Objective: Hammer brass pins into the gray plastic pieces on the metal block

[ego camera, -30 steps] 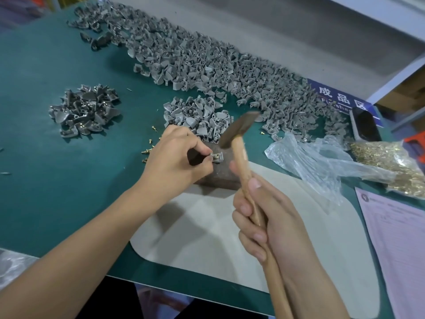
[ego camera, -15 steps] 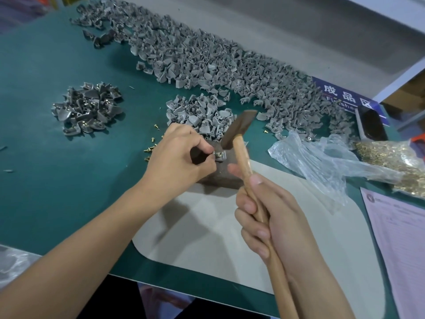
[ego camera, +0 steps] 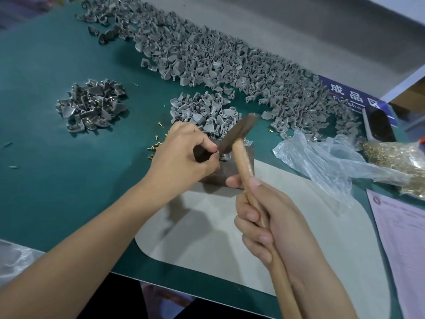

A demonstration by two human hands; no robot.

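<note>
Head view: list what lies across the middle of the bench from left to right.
Small gray pile with brass → loose brass pins → left hand → metal block → crumpled clear plastic bag → bag of brass pins.

A person's left hand [ego camera: 184,155] pinches a small gray plastic piece [ego camera: 224,155] on a dark metal block [ego camera: 230,173] at the centre of a green table [ego camera: 46,180]. The right hand [ego camera: 271,224] grips a wooden-handled hammer [ego camera: 239,132], its head tilted just above the piece. Heaps of gray pieces [ego camera: 207,58] lie on the far side, a smaller pile [ego camera: 92,105] far left, loose brass pins [ego camera: 156,145] beside the left hand.
</note>
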